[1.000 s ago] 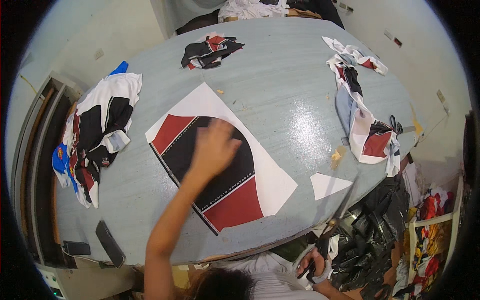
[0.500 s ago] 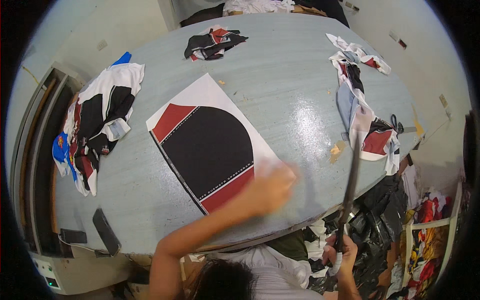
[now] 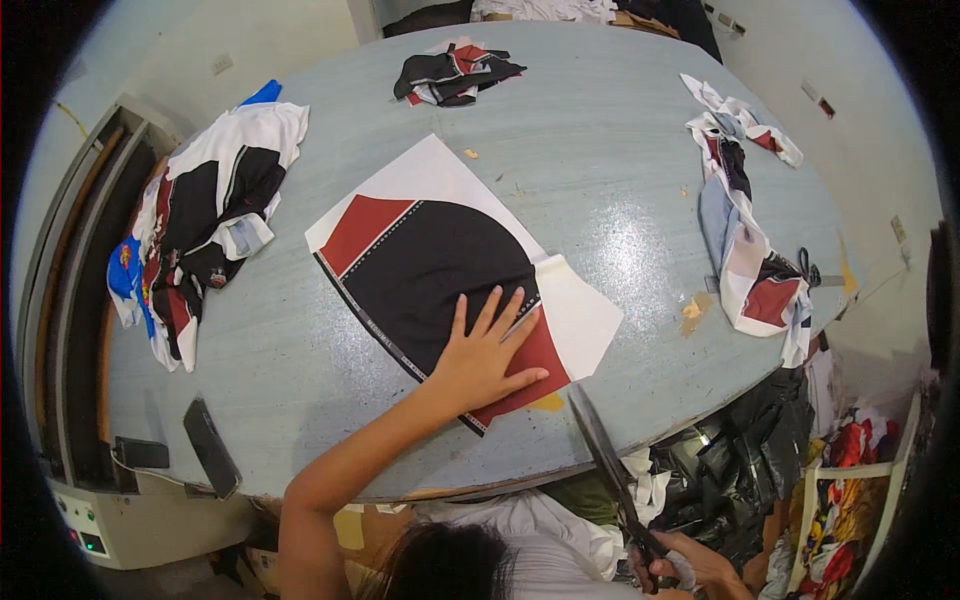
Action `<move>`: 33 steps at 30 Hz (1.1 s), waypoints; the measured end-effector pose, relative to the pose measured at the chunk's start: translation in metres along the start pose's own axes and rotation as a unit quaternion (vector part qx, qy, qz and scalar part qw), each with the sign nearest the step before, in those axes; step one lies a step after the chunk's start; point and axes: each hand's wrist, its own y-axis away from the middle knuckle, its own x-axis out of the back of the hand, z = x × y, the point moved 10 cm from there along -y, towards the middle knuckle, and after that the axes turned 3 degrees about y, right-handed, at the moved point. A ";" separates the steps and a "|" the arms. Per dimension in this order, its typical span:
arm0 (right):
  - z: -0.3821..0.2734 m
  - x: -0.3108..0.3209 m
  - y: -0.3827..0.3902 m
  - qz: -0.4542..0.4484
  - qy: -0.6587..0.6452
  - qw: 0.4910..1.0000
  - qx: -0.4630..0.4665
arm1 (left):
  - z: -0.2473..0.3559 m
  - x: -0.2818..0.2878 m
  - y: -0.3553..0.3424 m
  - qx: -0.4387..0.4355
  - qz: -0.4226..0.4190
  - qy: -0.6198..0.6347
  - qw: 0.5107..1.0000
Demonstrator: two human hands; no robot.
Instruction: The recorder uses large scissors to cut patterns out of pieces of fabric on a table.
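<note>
My left hand (image 3: 490,360) lies with fingers spread on a printed fabric piece (image 3: 410,270) of black, maroon and white, its right white part creased near my fingertips. My right hand (image 3: 680,560) grips long dark scissors (image 3: 610,460) at the table's front edge, the blades pointing up toward the piece's lower right corner. To the left lies a heap of white, black, maroon and blue fabric (image 3: 220,190). A smaller dark and maroon heap (image 3: 455,75) sits at the back, and a long crumpled strip of fabric (image 3: 760,290) lies along the right side.
The blue-grey table (image 3: 620,150) has a phone (image 3: 210,445) and dark block (image 3: 142,453) front left, another pair of scissors (image 3: 805,265) at right. A long machine (image 3: 90,300) stands left. Black plastic (image 3: 740,450) and shelving with coloured fabric (image 3: 850,470) sit lower right.
My left hand has swept right, then settled flat on the fabric, whose white part is now creased. The scissors first rose upright and now tilt toward the piece. The small white triangle is no longer visible.
</note>
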 end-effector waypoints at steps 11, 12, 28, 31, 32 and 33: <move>0.049 0.018 -0.023 0.022 0.087 0.981 -0.172 | 0.017 -0.008 0.010 -0.013 0.015 0.053 0.998; 0.048 0.017 -0.022 0.021 0.090 0.980 -0.174 | 0.017 -0.008 0.011 -0.007 0.023 0.055 0.998; 0.041 0.012 -0.021 0.125 0.073 0.970 -0.196 | 0.017 -0.010 0.014 -0.003 0.010 0.065 0.998; 0.039 0.009 -0.021 0.124 0.090 0.964 -0.217 | 0.017 -0.012 0.015 -0.003 0.006 0.061 0.998; 0.041 0.010 -0.019 0.130 0.105 0.958 -0.231 | 0.017 -0.011 0.015 -0.002 0.006 0.060 0.998; 0.043 0.011 -0.017 0.136 0.120 0.953 -0.244 | 0.017 -0.011 0.015 -0.001 0.006 0.060 0.998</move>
